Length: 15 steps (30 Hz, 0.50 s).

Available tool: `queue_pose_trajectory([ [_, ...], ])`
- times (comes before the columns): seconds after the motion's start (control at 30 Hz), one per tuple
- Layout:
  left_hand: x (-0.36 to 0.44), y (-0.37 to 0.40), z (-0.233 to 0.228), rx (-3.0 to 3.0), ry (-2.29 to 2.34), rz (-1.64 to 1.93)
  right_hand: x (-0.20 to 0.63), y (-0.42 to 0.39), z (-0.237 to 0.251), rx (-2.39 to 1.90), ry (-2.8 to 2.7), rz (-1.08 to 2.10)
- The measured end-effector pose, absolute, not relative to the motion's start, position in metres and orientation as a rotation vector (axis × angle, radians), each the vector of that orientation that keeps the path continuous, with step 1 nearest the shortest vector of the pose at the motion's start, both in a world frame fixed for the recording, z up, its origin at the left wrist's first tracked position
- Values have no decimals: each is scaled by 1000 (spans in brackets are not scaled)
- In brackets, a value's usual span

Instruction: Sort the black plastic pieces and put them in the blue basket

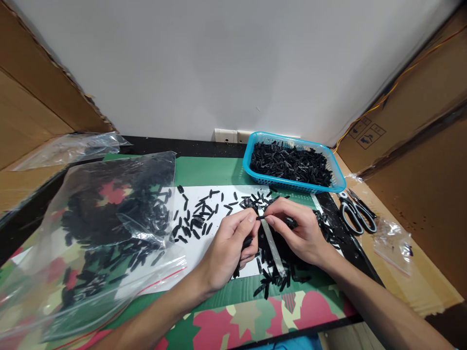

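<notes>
Left hand [233,238]: thumb and forefinger pinching one end of a slim black piece [260,218]; other fingers curled in, further black pieces showing beside them. Right hand [297,228]: thumb and forefinger pinching the same piece near its opposite end. Location of piece: between the two hands, above the upper part of a flat grey strip.

Contents of tabletop [189,149] and surroundings, left to right:

Large clear bag [76,175], red line along its mouth, many black pieces within; lies on a green patterned sheet [207,167] and overlaps white paper.

White paper [199,250], scattered black pieces [199,221] upon it.

Flat grey strip [275,253], set aslant, lying on a heap of black pieces [268,279].

Blue basket [292,184], well filled with black pieces; stands behind the right hand.

Scissors [359,216], grey and black handles, right of the basket.

Small clear bag [394,245], on cardboard [434,291] at far right.
</notes>
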<state>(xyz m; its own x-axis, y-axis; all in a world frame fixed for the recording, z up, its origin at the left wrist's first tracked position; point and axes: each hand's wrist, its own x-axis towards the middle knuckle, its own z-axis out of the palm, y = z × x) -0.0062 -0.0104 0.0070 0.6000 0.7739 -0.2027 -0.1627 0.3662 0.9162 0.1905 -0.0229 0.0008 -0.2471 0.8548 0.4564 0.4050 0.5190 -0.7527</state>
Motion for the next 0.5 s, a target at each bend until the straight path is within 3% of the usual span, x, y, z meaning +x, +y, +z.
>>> queue_pose_trajectory([
  [0.5, -6, -11, 6, 1011, 740, 686, 189, -22, -1, -1000, -1821, 535],
])
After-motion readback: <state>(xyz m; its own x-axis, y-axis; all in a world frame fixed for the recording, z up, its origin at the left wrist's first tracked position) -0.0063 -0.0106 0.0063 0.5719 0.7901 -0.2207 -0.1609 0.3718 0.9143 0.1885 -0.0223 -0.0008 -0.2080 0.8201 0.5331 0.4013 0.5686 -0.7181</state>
